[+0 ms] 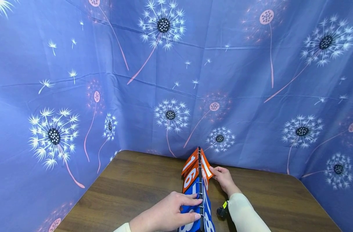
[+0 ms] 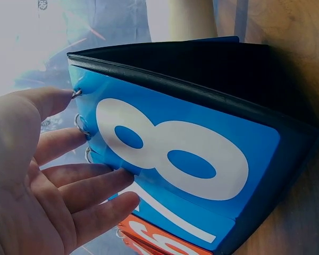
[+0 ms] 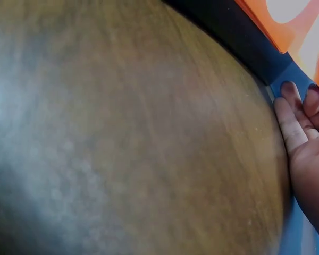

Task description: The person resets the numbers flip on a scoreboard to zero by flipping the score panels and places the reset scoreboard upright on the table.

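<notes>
A tent-shaped flip scoreboard [image 1: 199,187] stands on the table, with orange and blue number cards hung on metal rings along its black ridge. My left hand [image 1: 172,209] rests on the near part of the ridge, its fingers and thumb touching the rings beside a blue card with a white 8 [image 2: 165,135]. At the far end, my right hand [image 1: 223,178] pinches the outer edge of an orange number card [image 1: 205,166] on the right face and holds it lifted outward. In the right wrist view, only part of that hand shows, at the right edge.
The brown wooden table [image 1: 130,180] extends to both sides of the scoreboard. A blue dandelion-print cloth [image 1: 182,64] hangs behind and at both sides. A small black object with a yellow tag [image 1: 222,211] sits by the right sleeve [image 1: 244,212].
</notes>
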Tool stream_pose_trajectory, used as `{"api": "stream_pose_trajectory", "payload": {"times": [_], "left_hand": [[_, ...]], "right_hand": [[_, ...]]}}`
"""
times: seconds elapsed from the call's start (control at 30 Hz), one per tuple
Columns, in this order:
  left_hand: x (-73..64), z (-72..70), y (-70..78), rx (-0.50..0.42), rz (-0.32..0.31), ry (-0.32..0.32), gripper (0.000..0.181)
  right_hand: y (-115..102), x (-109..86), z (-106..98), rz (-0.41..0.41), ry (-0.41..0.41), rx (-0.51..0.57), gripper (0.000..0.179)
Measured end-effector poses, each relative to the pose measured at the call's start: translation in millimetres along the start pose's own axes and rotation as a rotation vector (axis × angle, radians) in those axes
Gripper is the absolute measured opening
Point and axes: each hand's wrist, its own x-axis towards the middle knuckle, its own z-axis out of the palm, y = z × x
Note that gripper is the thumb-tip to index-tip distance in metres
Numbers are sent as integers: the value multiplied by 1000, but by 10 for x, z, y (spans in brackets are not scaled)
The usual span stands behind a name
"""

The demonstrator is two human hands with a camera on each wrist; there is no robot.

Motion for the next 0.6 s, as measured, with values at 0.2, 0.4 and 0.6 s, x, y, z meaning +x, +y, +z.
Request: {"api": "stream_pose_trajectory", "payload": {"times": [0.2, 0.4, 0.6], "left_hand": [[2, 8, 6, -27, 4, 1, 45], [-5, 2, -5, -22, 8, -2, 45], [-9, 11, -9, -16, 32, 1, 47]], "right_hand": [[17, -17, -19, 4, 2, -22, 17], [7, -26, -24, -2, -22, 50, 9], [16, -24, -32, -9, -12, 105, 11]]}}
